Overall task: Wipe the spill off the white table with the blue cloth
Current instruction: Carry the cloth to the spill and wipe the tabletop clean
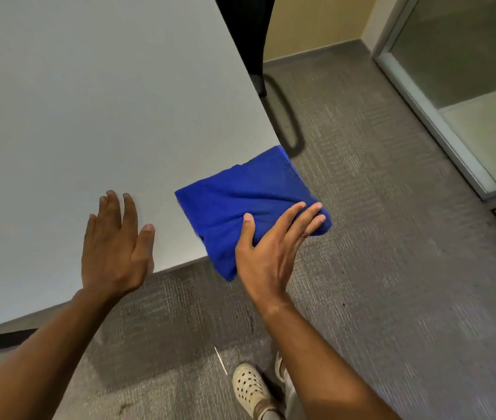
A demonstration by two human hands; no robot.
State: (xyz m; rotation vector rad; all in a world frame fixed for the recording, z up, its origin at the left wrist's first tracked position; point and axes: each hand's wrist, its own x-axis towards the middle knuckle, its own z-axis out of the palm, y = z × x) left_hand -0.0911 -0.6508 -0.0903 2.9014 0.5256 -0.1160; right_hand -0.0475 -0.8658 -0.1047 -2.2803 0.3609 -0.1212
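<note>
A: Centre of the frame, the blue cloth (249, 207) sits folded on the near right corner of the white table (89, 101), with its right side and lower corner hanging past the table's edges over the grey carpet (392, 268).

B: And the right hand (266, 256) is on it, thumb pressed into the fabric, fingers (310, 218) stretched over the cloth's right end. The grip is around that bunched end of the cloth.

A: Left hand (113, 253), lower left of centre, lies flat on the table near its front edge, fingers spread, grip open, holding nothing. It's just beside the cloth, not touching.

B: I can't make out any spill on the tabletop from here.

A: Bottom of the frame, a pale perforated shoe (248, 386) on the carpet. Top centre, a dark chair (249, 34) stands past the table's far edge.
</note>
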